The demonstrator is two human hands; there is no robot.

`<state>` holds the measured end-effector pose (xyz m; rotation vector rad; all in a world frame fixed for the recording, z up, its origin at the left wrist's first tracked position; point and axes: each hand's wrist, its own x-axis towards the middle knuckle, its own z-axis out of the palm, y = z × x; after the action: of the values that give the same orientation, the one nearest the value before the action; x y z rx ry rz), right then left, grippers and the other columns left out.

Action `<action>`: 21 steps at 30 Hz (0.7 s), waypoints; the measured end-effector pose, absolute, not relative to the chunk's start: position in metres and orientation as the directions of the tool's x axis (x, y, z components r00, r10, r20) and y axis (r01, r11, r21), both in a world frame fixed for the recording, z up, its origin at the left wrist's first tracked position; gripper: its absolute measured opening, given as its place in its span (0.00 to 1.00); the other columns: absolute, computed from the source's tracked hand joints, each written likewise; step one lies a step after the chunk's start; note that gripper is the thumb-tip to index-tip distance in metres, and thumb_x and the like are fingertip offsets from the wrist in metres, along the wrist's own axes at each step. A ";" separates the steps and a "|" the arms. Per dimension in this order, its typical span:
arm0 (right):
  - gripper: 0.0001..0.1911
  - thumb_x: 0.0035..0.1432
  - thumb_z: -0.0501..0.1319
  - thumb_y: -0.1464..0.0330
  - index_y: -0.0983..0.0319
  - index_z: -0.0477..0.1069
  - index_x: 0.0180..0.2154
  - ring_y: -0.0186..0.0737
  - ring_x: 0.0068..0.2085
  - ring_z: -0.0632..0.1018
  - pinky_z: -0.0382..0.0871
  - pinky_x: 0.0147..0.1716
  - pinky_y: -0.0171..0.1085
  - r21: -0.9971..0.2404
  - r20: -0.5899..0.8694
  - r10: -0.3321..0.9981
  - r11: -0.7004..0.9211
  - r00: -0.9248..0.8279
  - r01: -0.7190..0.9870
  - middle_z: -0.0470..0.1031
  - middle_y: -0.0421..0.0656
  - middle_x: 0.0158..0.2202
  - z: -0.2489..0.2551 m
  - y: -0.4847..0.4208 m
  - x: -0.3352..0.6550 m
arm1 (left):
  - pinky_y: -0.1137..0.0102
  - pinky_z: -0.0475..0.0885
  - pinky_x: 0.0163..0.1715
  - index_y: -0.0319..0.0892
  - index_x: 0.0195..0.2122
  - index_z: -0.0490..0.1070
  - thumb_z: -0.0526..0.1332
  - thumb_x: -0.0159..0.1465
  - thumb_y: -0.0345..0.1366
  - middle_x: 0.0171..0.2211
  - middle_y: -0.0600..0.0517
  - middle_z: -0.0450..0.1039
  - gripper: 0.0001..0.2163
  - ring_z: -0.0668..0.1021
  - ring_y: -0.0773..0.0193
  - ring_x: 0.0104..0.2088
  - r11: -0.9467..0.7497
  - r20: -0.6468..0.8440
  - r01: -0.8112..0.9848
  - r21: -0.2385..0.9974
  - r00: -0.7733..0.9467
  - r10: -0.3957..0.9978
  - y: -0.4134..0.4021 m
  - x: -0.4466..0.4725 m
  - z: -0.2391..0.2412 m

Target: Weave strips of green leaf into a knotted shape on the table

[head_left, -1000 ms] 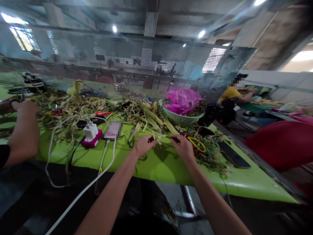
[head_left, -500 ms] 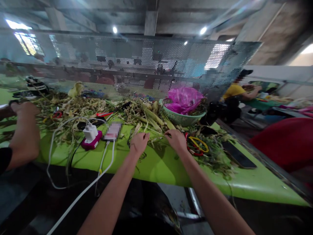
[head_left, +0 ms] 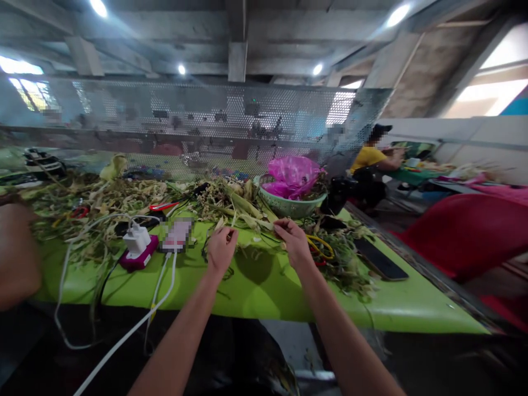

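My left hand (head_left: pixel 221 250) is closed in a pinch above the front of the green-covered table (head_left: pixel 198 300). A thin pale strip of plant (head_left: pixel 234 220) stands up by its fingertips; I cannot tell whether the fingers grip it. To its right, my right hand (head_left: pixel 292 240) pinches the end of a pale green leaf strip (head_left: pixel 262 224). The hands are apart, with a shadow on the cover between them. Just beyond them lies a heap of leaves and stalks (head_left: pixel 223 201), some dried.
A green basket (head_left: pixel 284 206) holds a pink plastic bag (head_left: pixel 292 173). Right: yellow ring (head_left: pixel 325 246), dark phone (head_left: pixel 381 259), red chair (head_left: pixel 466 236). Left: charger (head_left: pixel 137 240) on a purple socket block (head_left: pixel 138 261), white cables, another phone (head_left: pixel 177 234), a co-worker's arm (head_left: pixel 16 253). Perforated screen (head_left: pixel 198 118) behind.
The view has shifted, so the table sits further left. My right hand has risen slightly with the leaf strip in its fingers. The co-worker's arm at left shows less.
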<state>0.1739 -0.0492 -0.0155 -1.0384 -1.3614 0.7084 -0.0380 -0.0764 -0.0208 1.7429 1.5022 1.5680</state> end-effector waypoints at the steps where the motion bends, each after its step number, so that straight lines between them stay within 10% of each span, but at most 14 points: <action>1: 0.15 0.51 0.62 0.57 0.60 0.69 0.36 0.36 0.29 0.73 0.70 0.32 0.37 -0.901 0.430 0.893 0.416 0.130 0.123 0.73 0.41 0.30 -0.014 -0.051 0.174 | 0.68 0.63 0.38 0.45 0.30 0.75 0.60 0.60 0.40 0.31 0.48 0.74 0.07 0.72 0.59 0.34 -0.395 0.504 0.437 0.808 -0.166 0.847 -0.078 -0.036 -0.019; 10: 0.17 0.44 0.69 0.63 0.58 0.71 0.37 0.38 0.37 0.76 0.71 0.40 0.38 -0.918 0.355 0.934 0.358 0.049 -0.168 0.74 0.40 0.35 -0.004 -0.063 0.167 | 0.67 0.66 0.40 0.43 0.29 0.77 0.60 0.59 0.47 0.32 0.49 0.77 0.14 0.74 0.58 0.36 -0.345 0.336 0.137 0.929 0.080 0.938 -0.065 -0.005 0.002; 15: 0.16 0.43 0.71 0.64 0.59 0.73 0.36 0.36 0.37 0.76 0.70 0.42 0.37 -0.945 0.309 0.949 0.299 -0.064 -0.130 0.76 0.39 0.34 -0.004 -0.067 0.162 | 0.72 0.67 0.34 0.41 0.34 0.74 0.67 0.52 0.42 0.33 0.50 0.76 0.12 0.75 0.64 0.34 -0.044 0.060 -0.280 0.959 0.049 0.997 -0.056 0.010 0.003; 21: 0.17 0.41 0.71 0.64 0.60 0.75 0.37 0.37 0.35 0.75 0.70 0.38 0.37 -0.968 0.250 0.962 0.248 -0.107 -0.029 0.77 0.39 0.32 -0.007 -0.065 0.161 | 0.72 0.67 0.32 0.41 0.29 0.71 0.67 0.50 0.40 0.29 0.52 0.74 0.10 0.74 0.67 0.31 -0.061 0.049 -0.335 0.940 -0.046 0.998 -0.047 -0.001 -0.002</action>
<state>0.1611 -0.0645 -0.0065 -0.9560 -1.3864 1.1046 -0.0013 -0.0473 -0.0018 0.9733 0.9509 1.4194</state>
